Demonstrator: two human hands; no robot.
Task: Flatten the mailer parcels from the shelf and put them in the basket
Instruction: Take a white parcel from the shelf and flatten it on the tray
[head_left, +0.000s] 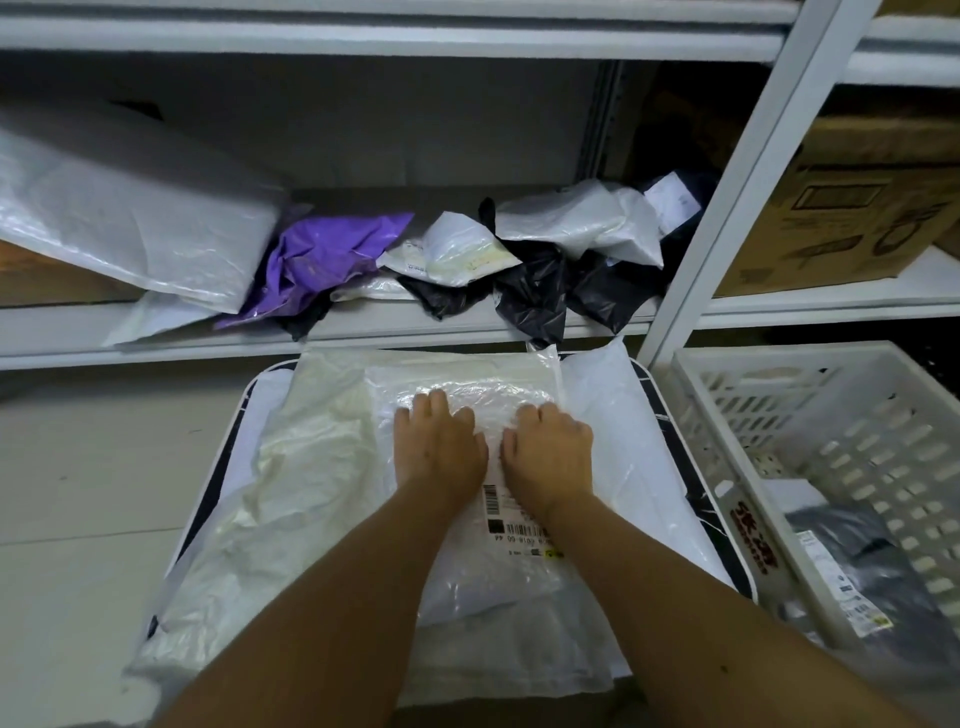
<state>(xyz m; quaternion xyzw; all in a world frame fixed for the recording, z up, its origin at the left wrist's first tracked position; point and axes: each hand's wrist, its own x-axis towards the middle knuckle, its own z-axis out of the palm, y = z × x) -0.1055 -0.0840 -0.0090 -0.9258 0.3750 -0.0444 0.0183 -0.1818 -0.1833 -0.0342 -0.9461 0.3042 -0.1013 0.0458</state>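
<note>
Now both hands lie flat side by side, left hand (439, 447) and right hand (550, 449) pressing their spread fingers on the clear mailer parcel (467, 525) atop white bags in the basket (727, 551), with crumpled parcels (519, 260) on the shelf (363, 332) at 12 o'clock

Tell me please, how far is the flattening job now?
Done: several white mailers already lie flat in the basket. In hand: left hand and right hand press down the clear mailer on top. Left: the purple mailer and crumpled black and white ones on the shelf.
</note>
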